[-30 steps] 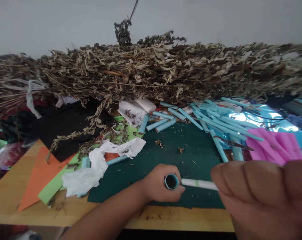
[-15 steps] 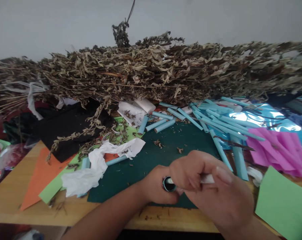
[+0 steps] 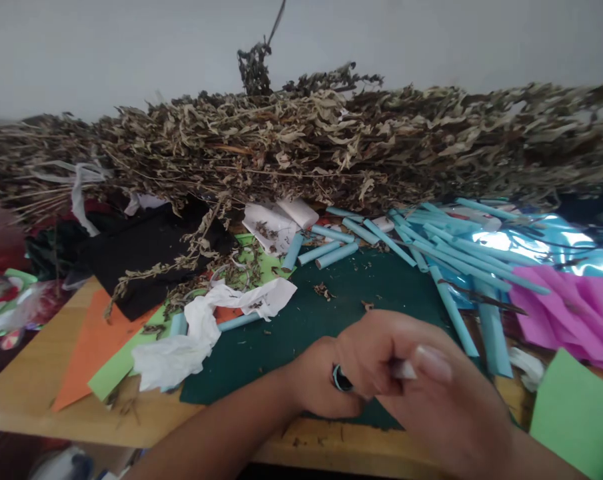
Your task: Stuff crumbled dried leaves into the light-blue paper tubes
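My left hand (image 3: 314,380) is closed round a short blue paper tube (image 3: 340,379), held upright over the dark green cutting mat (image 3: 301,327); only part of the tube's dark open end shows. My right hand (image 3: 421,387) is pinched round a thin white stick (image 3: 402,369) and reaches across the tube's mouth, so the stick's tip is hidden behind my fingers. Both hands touch at the tube, near the table's front edge.
A big heap of dried leafy stalks (image 3: 301,147) fills the back. Several blue paper tubes (image 3: 431,247) lie at the right, with pink paper (image 3: 571,307) and a green sheet (image 3: 576,413). Crumpled white tissue (image 3: 196,333), orange paper (image 3: 88,340) and black cloth (image 3: 141,253) lie left.
My right hand came in from the near right with the white stick and now covers the tube's open end; the left hand has barely moved.
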### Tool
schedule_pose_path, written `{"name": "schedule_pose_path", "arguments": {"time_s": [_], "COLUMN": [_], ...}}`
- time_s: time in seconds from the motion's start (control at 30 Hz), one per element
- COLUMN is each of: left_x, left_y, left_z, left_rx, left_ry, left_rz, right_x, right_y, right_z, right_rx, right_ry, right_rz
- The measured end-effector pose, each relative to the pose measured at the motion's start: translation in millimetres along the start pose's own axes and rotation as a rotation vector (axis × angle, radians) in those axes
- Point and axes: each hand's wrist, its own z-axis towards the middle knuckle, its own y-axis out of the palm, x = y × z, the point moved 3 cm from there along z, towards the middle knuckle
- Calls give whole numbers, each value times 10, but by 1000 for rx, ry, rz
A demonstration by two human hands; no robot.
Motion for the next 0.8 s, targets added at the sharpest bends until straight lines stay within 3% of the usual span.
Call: {"name": "schedule_pose_path", "arguments": {"time_s": [0.13,0.3,0.37,0.43,0.5,0.53,0.57,0.6,0.7,0.8], "left_x": [-11,-98,-107,-98,-77,-63,-52,-41,-22,-22], "left_y": [12,36,39,29,21,17,15,13,5,1], "left_z": [12,33,20,0,-14,-17,-18,-18,-12,-7], "left_rx": [23,81,64,64,50,40,32,24,26,28], "left_ry": [108,116,76,29,15,25,38,55,103,110], "left_rz": [-119,-155,-144,-125,-118,-116,-113,-109,-102,-104], "right_x": [122,121,1,-138,-160,-102,17,177,702,1010], "right_y": [-28,-16,-122,-335,-617,-754,-858,-955,-1125,-1190], "right_z": [25,61,76,114,165,193,232,263,312,301], "right_rx": [86,100,133,209,360,436,406,367,199,103], "right_ry": [62,90,65,-61,-145,-118,-24,51,202,308], "right_rz": [160,251,183,102,-161,-458,-837,-966,-1181,-1364]}}
